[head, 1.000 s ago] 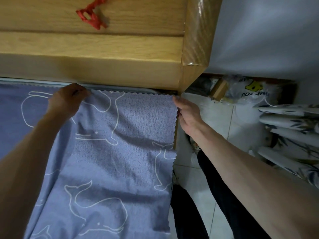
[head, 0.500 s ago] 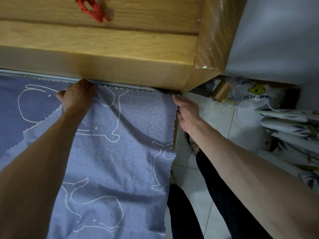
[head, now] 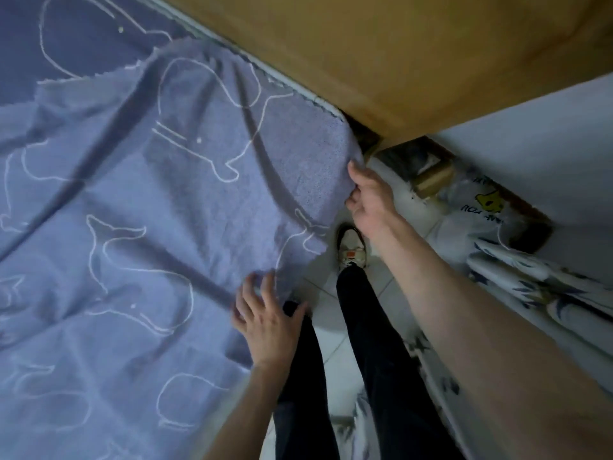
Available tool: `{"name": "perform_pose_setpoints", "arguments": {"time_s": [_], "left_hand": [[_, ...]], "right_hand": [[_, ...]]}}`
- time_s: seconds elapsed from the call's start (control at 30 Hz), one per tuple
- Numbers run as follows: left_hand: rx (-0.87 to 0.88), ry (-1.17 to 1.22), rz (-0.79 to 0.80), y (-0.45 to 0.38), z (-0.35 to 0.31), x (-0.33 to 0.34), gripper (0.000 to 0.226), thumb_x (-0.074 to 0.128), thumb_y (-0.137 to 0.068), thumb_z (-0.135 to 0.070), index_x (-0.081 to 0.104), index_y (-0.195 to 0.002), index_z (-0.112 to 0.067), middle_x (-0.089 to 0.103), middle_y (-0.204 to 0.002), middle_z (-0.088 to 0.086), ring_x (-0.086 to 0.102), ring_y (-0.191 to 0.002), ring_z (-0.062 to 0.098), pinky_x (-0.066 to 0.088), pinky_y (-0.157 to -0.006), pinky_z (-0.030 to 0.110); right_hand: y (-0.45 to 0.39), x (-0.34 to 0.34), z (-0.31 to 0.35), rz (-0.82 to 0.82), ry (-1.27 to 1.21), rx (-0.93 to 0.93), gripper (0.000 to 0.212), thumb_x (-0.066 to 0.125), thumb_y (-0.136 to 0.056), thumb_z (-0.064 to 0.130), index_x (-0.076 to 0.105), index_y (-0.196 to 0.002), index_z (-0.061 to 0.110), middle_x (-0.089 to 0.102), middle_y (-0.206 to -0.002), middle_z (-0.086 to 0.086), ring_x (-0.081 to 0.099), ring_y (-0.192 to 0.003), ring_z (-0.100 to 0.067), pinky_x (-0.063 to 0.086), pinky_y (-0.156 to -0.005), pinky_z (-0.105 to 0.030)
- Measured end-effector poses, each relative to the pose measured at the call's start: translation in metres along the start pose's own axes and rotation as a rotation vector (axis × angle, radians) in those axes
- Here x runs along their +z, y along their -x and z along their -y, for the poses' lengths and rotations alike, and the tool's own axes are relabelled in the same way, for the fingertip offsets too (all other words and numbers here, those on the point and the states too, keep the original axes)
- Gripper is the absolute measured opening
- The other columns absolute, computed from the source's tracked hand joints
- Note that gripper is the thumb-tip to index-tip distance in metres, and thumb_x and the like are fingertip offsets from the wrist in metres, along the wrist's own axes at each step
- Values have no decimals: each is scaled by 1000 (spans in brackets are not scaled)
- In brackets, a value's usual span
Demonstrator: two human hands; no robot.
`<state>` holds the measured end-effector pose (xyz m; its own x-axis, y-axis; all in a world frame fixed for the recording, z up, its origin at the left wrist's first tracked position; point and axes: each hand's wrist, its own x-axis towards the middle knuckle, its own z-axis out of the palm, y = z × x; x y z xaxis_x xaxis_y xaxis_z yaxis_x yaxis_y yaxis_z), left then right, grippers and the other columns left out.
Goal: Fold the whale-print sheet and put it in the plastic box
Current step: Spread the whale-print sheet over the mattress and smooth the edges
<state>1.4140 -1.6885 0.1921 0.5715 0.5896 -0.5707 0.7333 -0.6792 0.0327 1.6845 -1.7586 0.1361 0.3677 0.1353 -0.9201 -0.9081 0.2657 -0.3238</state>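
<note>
The blue whale-print sheet (head: 139, 210) lies spread and wrinkled over the bed, a folded layer on top with its zigzag edge near the wooden headboard. My right hand (head: 370, 197) pinches the sheet's right edge near the far corner. My left hand (head: 265, 323) hovers with fingers spread over the sheet's near right edge, by my dark trouser leg. No plastic box shows in the head view.
The wooden headboard (head: 381, 51) runs along the top. On the tiled floor to the right stand my shoe (head: 351, 249), a printed plastic bag (head: 481, 207) and rolls of leaf-print fabric (head: 537, 283) against the white wall.
My left hand left the sheet's far edge by the headboard and came back to the near right edge. The view swung and tilted; the sheet now shows diagonal wrinkles.
</note>
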Motion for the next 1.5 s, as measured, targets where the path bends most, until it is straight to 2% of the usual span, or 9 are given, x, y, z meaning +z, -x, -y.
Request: {"name": "perform_pose_setpoints", "arguments": {"time_s": [0.17, 0.3, 0.4, 0.67, 0.83, 0.93, 1.13, 1.37, 1.5], "left_hand": [[-80, -102, 19, -24, 20, 12, 121, 77, -73, -62, 10, -164, -19, 5, -169, 19, 7, -157, 40, 24, -110, 76], [-8, -37, -11, -10, 32, 16, 95, 58, -91, -49, 11, -164, -10, 1, -171, 16, 0, -158, 36, 14, -117, 74], [104, 59, -81, 2, 57, 14, 73, 34, -96, -39, 29, -159, -4, 17, -169, 14, 12, -157, 34, 17, -120, 70], [170, 286, -216, 29, 98, 16, 46, 37, -109, -42, 59, -144, -21, 49, -156, 1, 36, -150, 18, 28, -122, 43], [-20, 516, -297, 26, 92, 15, 43, 35, -110, -46, 65, -134, -28, 61, -139, -13, 49, -130, 1, 34, -108, 20], [-234, 622, -451, 26, 89, 20, 42, 36, -108, -42, 69, -113, -15, 71, -102, 7, 65, -98, 27, 45, -80, 34], [-177, 379, -390, 42, 85, 40, 52, 72, -86, -16, 53, -134, -12, 56, -131, 14, 51, -119, 37, 42, -100, 48], [-221, 343, -463, 51, 96, 61, 41, 64, -77, 3, 62, -115, -13, 54, -104, 15, 50, -97, 40, 43, -81, 52], [-437, 387, -521, 65, 122, 75, 54, 52, -67, -4, 58, -109, -37, 49, -94, -10, 51, -92, 31, 40, -80, 45]], "right_hand": [[3, 2, 9, -131, 117, -144, 14, 78, -86, 16, 66, -91, 10, 76, -101, -12, 73, -83, -22, 60, -66, -29], [10, 2, 7, -193, 191, -220, 17, 78, -86, 12, 64, -94, 6, 73, -109, -20, 71, -96, -33, 60, -82, -44], [15, 2, 8, -197, 249, -281, 18, 78, -87, 10, 65, -97, 2, 71, -97, -17, 66, -85, -28, 57, -79, -41], [25, 4, 14, -153, 380, -355, 19, 73, -90, 9, 55, -98, 6, 68, -99, -15, 61, -83, -24, 56, -80, -41], [23, 3, 19, -151, 406, -358, 19, 71, -92, 8, 53, -100, 9, 67, -102, -12, 63, -85, -25, 59, -75, -38], [24, 2, 19, -120, 411, -351, 20, 69, -93, 7, 56, -108, 6, 69, -107, -13, 68, -85, -24, 58, -61, -29], [24, 3, 23, -126, 447, -337, 15, 67, -94, 7, 55, -103, 9, 68, -101, -13, 67, -82, -23, 57, -58, -29], [18, 3, 28, -109, 414, -272, 22, 66, -95, 8, 61, -116, 8, 69, -117, -16, 68, -97, -26, 58, -90, -43], [16, 5, 29, -111, 332, -232, 35, 65, -97, 10, 59, -131, 11, 67, -123, -14, 66, -111, -28, 54, -101, -44]]}}
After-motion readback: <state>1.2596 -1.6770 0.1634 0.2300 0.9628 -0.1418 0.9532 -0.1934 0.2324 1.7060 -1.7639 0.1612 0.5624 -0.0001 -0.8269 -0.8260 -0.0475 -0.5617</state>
